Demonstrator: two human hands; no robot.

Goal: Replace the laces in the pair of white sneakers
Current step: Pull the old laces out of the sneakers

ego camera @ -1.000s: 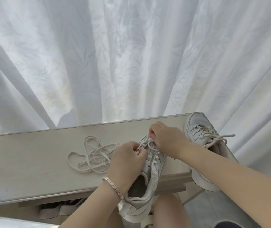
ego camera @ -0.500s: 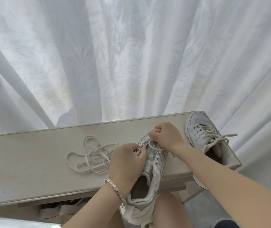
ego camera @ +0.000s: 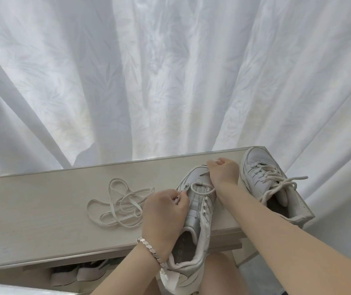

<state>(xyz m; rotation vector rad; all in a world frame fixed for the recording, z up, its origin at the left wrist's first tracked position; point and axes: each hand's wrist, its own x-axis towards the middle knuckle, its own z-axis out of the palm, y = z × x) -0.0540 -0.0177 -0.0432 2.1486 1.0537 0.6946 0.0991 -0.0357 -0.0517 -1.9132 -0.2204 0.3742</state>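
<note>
A white sneaker (ego camera: 200,211) lies toe-away over the front edge of the pale wooden table (ego camera: 42,211), its heel hanging off towards me. A white lace (ego camera: 202,189) runs through its lowest eyelets near the toe. My left hand (ego camera: 164,216) pinches one end of that lace at the sneaker's left side. My right hand (ego camera: 223,173) grips the other end, raised over the toe. The second white sneaker (ego camera: 264,184), still laced, sits at the table's right end. A loose flat lace (ego camera: 119,205) lies in a tangle left of my hands.
White curtains (ego camera: 170,81) hang right behind the table. A shelf under the tabletop holds other shoes (ego camera: 76,273). My knee (ego camera: 219,275) is below the sneaker's heel. The table's right end stops just past the second sneaker.
My right hand has drawn its lace end up and away towards the toe, shrinking the loop across the eyelets. My left hand keeps its pinch at the sneaker's left side.
</note>
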